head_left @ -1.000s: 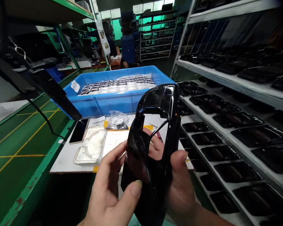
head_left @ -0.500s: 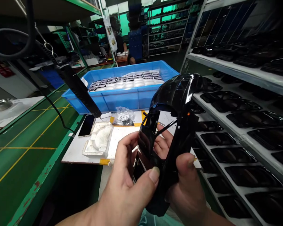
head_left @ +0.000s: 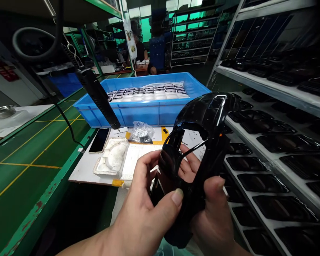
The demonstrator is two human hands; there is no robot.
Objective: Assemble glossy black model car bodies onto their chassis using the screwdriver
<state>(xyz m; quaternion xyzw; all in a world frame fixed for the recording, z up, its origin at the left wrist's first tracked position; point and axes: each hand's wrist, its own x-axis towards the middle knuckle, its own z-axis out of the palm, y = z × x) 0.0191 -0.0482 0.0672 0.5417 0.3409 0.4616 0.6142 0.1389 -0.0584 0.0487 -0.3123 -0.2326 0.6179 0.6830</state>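
Observation:
A glossy black curved plastic housing (head_left: 200, 110) with open cut-outs is held up in front of me, tilted. It looks like a car mirror shell, though its exact kind is not certain. My left hand (head_left: 149, 202) grips its lower left side, thumb pressed on the front and fingers curled behind. Wrapped round the lower right side is my right hand (head_left: 213, 209); some of its fingers show through the opening. A thin dark strip (head_left: 193, 147) crosses that opening. Beyond the hands, a white plaster-like block (head_left: 112, 158) with a curved hollow lies on the white board (head_left: 82, 169).
A black electric screwdriver (head_left: 98, 97) hangs at left above a phone (head_left: 99, 140). A clear plastic bag (head_left: 141, 133) lies before the blue bin (head_left: 138, 112) of packed parts. Racks of black parts (head_left: 266, 183) stand at right. A person (head_left: 141, 53) sits far behind.
The view has shifted slightly, so the housing and hands appear a little further right and lower. Both hands keep their grip on the housing.

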